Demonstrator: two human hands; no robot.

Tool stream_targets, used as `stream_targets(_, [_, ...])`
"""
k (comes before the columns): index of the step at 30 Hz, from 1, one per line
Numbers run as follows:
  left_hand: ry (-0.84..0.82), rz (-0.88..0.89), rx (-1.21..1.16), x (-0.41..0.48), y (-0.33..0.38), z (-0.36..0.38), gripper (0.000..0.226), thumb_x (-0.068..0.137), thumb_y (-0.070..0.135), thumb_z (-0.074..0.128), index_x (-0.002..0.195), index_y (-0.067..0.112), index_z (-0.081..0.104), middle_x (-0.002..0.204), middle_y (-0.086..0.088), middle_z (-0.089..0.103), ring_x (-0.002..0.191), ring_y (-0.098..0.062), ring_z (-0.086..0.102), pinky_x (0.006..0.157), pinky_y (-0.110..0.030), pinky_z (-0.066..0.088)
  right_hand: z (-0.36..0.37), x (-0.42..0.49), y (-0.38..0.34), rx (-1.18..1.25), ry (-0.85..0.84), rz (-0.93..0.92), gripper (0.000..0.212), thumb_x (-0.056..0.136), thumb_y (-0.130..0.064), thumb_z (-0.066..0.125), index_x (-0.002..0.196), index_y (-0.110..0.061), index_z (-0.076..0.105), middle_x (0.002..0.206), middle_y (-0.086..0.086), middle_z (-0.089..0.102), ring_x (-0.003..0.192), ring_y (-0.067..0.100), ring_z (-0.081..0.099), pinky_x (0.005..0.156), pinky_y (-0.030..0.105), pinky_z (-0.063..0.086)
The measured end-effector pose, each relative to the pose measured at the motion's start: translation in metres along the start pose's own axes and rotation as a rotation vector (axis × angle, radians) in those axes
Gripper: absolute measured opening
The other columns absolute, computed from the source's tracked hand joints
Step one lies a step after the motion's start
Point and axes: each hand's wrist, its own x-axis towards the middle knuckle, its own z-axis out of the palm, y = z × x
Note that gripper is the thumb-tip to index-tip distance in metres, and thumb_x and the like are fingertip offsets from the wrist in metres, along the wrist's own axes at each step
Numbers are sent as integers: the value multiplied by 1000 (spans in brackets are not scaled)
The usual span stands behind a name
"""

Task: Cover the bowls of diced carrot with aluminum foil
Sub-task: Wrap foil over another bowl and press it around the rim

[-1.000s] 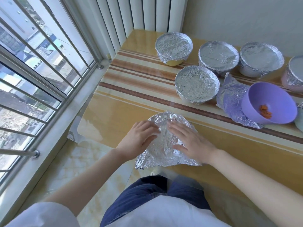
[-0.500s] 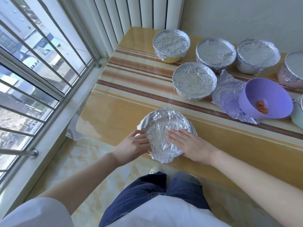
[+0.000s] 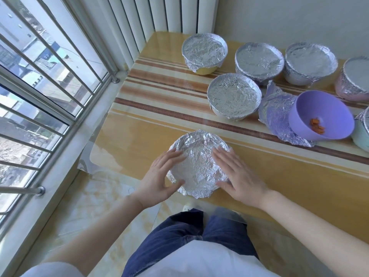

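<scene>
Crumpled foil sits between left hand and right hand, both open-fingered, touching its edges.

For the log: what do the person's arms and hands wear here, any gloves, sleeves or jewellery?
No gloves: the left hand and right hand are bare, with no ring, watch or bracelet visible. Both forearms are uncovered; a white short sleeve shows at the left upper arm, and the right arm is bare to the frame edge.
</scene>
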Motion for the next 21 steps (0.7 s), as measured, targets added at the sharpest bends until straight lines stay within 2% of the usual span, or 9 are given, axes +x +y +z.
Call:
stream_targets(4, [270,-398,-186,17,16,19,46,97,32,46,140,19,36,147,8,32,140,-5,20,113,-19,17,11,17,-11,333,218,444,59,98,-38,25,148,-10,12,156,0,9,144,6,3,118,24,3])
stream_targets(7, [345,-605,-322,32,22,40,44,98,18,43,142,15,34,148,1,34,139,-12,25,114,-27,20,21,27,-13,399,212,608,57,99,-35,23,149,-12,11,156,-5,5,143,3,1,118,23,4])
stream_targets(8, [371,-642,-360,35,23,46,43,99,16,41,141,15,35,146,2,36,138,-12,28,112,-25,22,23,28,-14,436,204,637,55,100,-32,24,150,-13,11,157,-6,5,143,2,1,118,23,6])
stream_targets(11, [469,-705,-432,40,24,53,39,100,10,35,139,14,39,134,11,41,127,-3,35,97,0,23,28,32,-17,602,237,714,49,102,-21,28,149,-14,17,156,-6,13,139,-3,9,117,22,12])
stream_targets(13, [493,-738,-475,42,23,54,38,101,11,33,138,13,40,131,11,44,122,1,37,89,7,23,28,33,-18,697,283,760,47,102,-19,29,148,-17,21,155,-6,20,136,-4,16,115,21,17])
stream_targets(17, [517,-734,-544,42,21,57,36,102,14,31,136,15,43,130,9,48,119,2,40,89,5,27,26,33,-20,839,290,849,45,103,-20,29,147,-22,23,149,-11,27,125,-5,29,99,8,22])
stream_targets(21, [530,-715,-581,42,19,58,33,102,14,30,130,20,46,124,13,51,115,7,44,91,1,31,24,33,-18,921,270,892,43,103,-23,29,146,-24,26,140,-16,33,119,-6,29,97,12,23])
